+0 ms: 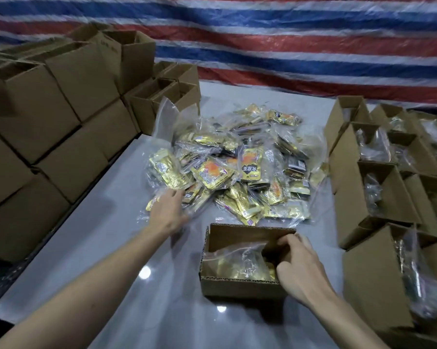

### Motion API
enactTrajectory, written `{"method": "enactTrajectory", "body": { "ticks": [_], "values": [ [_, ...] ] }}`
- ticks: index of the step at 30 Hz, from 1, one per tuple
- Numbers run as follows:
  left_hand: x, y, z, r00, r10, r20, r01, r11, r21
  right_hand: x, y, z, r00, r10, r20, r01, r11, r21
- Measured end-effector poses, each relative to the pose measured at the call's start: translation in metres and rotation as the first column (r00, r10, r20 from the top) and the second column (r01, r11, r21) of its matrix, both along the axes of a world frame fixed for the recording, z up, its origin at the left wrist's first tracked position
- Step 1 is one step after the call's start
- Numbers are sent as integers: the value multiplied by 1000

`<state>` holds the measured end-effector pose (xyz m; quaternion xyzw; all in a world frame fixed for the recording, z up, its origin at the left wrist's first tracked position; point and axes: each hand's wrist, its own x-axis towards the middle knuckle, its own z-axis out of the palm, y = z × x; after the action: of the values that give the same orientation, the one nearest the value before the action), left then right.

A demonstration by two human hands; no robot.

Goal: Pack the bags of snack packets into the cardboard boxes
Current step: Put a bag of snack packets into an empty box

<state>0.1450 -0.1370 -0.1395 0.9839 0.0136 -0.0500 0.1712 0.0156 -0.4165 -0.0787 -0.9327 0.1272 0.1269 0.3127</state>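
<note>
A glossy pale grey table top (pixel 126 243) reflects ceiling lights, and behind it hangs a red, white and blue striped plastic tarpaulin (pixel 288 46). In the middle of the table lies a heap of clear plastic bags of gold foil snack packets (pixel 237 170). Nearer the camera than this heap stands a small open brown cardboard box (pixel 240 283), with one clear bag of gold packets (pixel 237 260) already inside it.

Left of the heap rises a stack of empty brown cardboard boxes (pixel 61 102), several tiers high. Right of the heap stand rows of open brown cardboard boxes holding bagged packets (pixel 388 177), their flaps up.

The left hand (pixel 168 212) reaches to the near left edge of the heap, its fingers on a bag there; whether they grip it I cannot tell. The right hand (pixel 300 268) sits at the right end of the small box, fingers curled over its rim and pressing into the bag inside.

One packet near the heap's centre bears dark Chinese characters, too blurred to read surely.
</note>
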Motion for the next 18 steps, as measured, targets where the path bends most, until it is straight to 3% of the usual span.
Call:
{"method": "enactTrajectory", "body": {
  "ticks": [2, 4, 7, 12, 18],
  "values": [
    [4, -8, -16, 1000, -14, -20, 15, 999, 31, -1, 0, 0, 1000, 3, 1, -3, 1000, -5],
    [7, -15, -26, 999, -18, -34, 23, 988, 155, -2, 1, 1, 1000, 1, -1, -1, 1000, 2],
    [8, -17, -34, 998, -47, 44, 34, 966, 257, -3, 1, 2, 1000, 3, -6, -3, 1000, 2],
    [0, -25, -29, 990, -88, 106, 64, 974, 217, -1, 2, 3, 1000, -4, -15, 4, 1000, 8],
    [-32, -27, -21, 983, -181, 37, 176, 979, 99, -6, 3, 4, 1000, -11, -5, 11, 1000, 10]
  ]
}}
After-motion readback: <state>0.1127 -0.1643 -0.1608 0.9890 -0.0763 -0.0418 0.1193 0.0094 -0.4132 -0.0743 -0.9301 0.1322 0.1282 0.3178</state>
